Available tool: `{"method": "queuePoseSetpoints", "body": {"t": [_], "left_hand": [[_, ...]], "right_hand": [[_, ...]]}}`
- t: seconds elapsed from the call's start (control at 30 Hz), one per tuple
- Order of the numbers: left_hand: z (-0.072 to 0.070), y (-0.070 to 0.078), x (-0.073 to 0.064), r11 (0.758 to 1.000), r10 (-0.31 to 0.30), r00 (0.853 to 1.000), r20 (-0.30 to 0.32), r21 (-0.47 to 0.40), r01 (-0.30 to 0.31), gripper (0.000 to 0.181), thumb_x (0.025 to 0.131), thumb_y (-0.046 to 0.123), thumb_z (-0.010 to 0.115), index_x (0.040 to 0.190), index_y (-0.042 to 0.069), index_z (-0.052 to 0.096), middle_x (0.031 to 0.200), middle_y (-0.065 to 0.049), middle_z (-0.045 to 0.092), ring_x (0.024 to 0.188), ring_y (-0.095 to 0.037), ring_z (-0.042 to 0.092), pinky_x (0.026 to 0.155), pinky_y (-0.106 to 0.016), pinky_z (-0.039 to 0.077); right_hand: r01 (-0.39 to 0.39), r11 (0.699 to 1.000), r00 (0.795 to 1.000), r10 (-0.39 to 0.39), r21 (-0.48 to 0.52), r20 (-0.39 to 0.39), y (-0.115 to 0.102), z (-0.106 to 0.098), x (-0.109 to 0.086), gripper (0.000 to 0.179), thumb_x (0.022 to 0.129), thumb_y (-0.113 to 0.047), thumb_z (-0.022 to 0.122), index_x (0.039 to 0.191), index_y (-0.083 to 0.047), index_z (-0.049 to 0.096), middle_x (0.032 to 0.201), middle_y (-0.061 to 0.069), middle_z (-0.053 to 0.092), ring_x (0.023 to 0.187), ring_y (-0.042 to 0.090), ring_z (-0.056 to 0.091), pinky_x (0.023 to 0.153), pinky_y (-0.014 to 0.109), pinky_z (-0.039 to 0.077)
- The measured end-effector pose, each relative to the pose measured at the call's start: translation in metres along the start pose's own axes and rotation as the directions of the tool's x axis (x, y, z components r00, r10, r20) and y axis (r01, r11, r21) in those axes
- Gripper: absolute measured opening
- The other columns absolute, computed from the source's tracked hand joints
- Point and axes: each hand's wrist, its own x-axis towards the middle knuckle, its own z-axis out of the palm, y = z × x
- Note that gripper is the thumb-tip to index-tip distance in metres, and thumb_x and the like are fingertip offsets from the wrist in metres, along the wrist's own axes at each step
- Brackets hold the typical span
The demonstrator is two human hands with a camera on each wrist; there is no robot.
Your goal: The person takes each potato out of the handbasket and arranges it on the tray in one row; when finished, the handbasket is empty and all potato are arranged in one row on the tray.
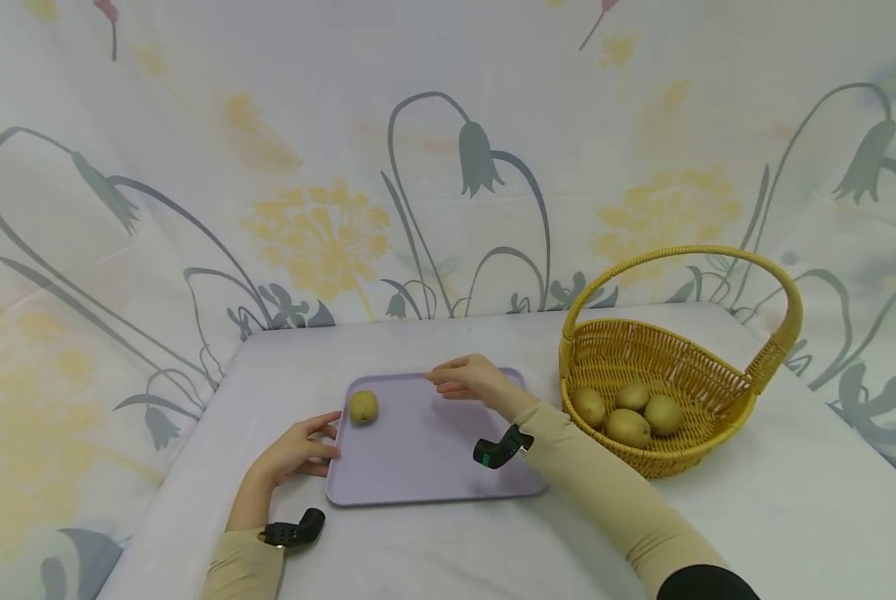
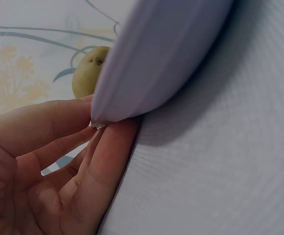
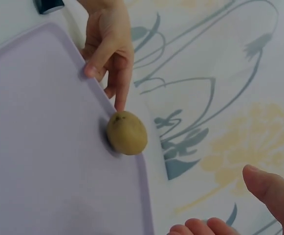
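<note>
On the left part of the lilac tray sits a roundish yellow-green piece of produce with a dark-specked dimple; its exact kind is unclear. My left hand pinches the tray's left edge, thumb at the rim and fingers underneath, as the left wrist view shows. Above the tray's far right part hovers my right hand, fingers extended, holding nothing. Its thumb and fingertips stand apart in the right wrist view. Several similar pieces lie in a yellow wicker basket.
The basket stands right of the tray, its tall arched handle rising beside my right forearm. A white cloth covers the table. Behind it hangs a flower-printed curtain. Both wrists wear black devices.
</note>
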Motion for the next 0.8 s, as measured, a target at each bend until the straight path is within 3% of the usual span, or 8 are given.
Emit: {"method": "queuePoseSetpoints", "body": {"t": [0.27,0.53,0.8], "left_hand": [[0.000,-0.001,0.000,1.000,0.003,1.000,0.004,-0.004,-0.003,0.075,0.081,0.000,0.062,0.142,-0.008,0.021,0.117,-0.021,0.040,0.080,-0.015,0.057,0.065,-0.034,0.056],[0.001,-0.002,0.002,1.000,-0.002,1.000,-0.002,0.002,0.002,0.075,0.079,0.000,0.063,0.142,-0.008,0.022,0.116,-0.020,0.040,0.078,-0.016,0.058,0.066,-0.034,0.056],[-0.001,-0.002,0.002,1.000,-0.003,1.000,-0.006,0.012,0.003,0.076,0.079,0.001,0.064,0.142,-0.008,0.022,0.116,-0.020,0.040,0.078,-0.016,0.058,0.067,-0.034,0.056]], "right_hand": [[-0.010,1.000,1.000,0.010,-0.020,-0.004,-0.001,-0.024,-0.020,0.045,0.089,-0.016,0.061,0.126,0.006,0.051,0.125,0.023,0.053,0.112,0.030,0.055,0.086,0.030,0.051],[0.016,1.000,0.999,-0.016,-0.007,0.041,-0.002,-0.048,-0.043,0.047,0.091,-0.015,0.057,0.130,0.009,0.045,0.130,0.027,0.047,0.119,0.036,0.048,0.091,0.032,0.048],[0.033,0.999,0.998,-0.033,0.003,0.062,0.002,-0.075,-0.065,0.050,0.093,-0.015,0.054,0.133,0.011,0.039,0.132,0.029,0.044,0.118,0.035,0.049,0.092,0.033,0.048]]}}
